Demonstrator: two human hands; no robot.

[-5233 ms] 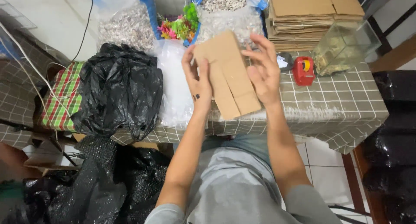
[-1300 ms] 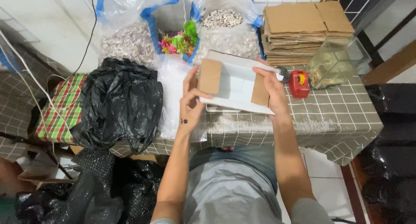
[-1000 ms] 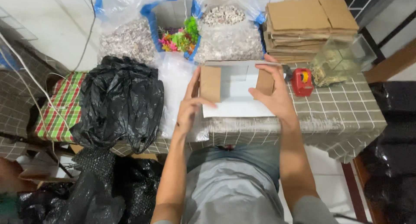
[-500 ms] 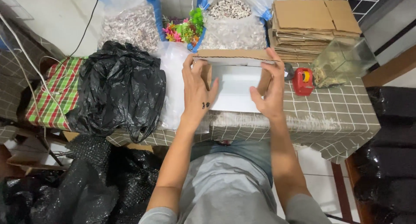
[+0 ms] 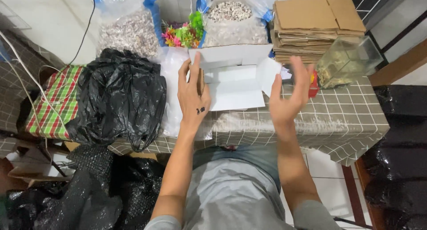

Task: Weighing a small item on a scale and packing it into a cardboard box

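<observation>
A small cardboard box (image 5: 235, 81), white inside and brown outside, lies open on the checked tablecloth (image 5: 338, 118) with its flaps spread. My left hand (image 5: 193, 94) rests flat against the box's left wall, fingers pointing away from me. My right hand (image 5: 289, 94) hovers just right of the box with its fingers apart and holds nothing. It partly hides a small red object (image 5: 313, 83) on the table.
A stack of flat cardboard (image 5: 311, 25) sits at the back right, a clear container (image 5: 349, 61) beside it. Bags of pale pebbles (image 5: 129, 32), a second pebble bag (image 5: 231, 20) and colourful plastic plants (image 5: 182, 34) line the back. A black plastic bag (image 5: 118, 96) lies left.
The flat cardboard piece was folded up into an open box and set on the table. My right hand has come off the box's right side and now hangs free.
</observation>
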